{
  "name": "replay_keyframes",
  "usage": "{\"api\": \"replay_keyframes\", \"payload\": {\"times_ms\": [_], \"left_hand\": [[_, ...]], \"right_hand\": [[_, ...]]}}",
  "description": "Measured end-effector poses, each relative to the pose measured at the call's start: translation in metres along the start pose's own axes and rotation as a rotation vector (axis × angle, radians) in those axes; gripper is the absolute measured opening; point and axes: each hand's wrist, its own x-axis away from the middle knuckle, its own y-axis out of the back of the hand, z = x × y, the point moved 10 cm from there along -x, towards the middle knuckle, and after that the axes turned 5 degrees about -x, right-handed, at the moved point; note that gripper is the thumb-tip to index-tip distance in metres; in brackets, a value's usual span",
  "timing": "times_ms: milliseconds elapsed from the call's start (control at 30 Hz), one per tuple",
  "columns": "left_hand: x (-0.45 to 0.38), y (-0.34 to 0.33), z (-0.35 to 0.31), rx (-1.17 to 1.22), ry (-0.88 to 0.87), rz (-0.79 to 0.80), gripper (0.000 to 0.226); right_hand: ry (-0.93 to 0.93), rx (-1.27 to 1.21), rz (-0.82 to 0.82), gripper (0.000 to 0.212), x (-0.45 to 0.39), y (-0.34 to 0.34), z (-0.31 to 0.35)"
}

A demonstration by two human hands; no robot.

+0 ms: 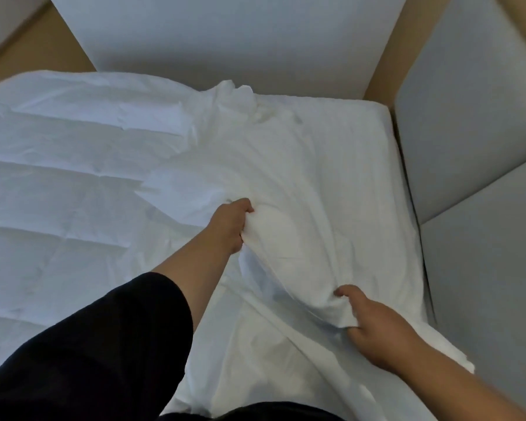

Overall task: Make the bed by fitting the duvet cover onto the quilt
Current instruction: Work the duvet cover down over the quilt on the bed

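The big white stitched quilt (67,177) lies spread across the left of the bed, its padded channels bare, so by the look of it the quilt is mostly not yet inside anything. Over on the right, the thin white cotton duvet cover (310,183) is draped loose and creased over the mattress, bunched to a peak at the far end near the pale padded headboard (225,41). Whether any corner of the quilt is already tucked in, I can't tell from here. Now the hands: the left hand (230,224), with a black sleeve (104,344) behind it, has a fistful of cover fabric pinched up off the bed. The right hand (377,329), well apart from it, grips the near edge of the same cover. I'd call this early going: opening up the cover, the fitting itself left to do.
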Motion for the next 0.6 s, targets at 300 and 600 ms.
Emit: {"api": "replay_keyframes", "payload": {"times_ms": [300,600], "left_hand": [[0.03,-0.021,0.091,-0.041,0.005,0.134,0.039],[-0.022,0.036,0.074,0.453,0.141,-0.025,0.042]], "right_hand": [[0.055,0.18,-0.3,0.066,-0.077,0.0,0.058],[0.306,0.032,-0.083,0.018,-0.076,0.011,0.046]]}}
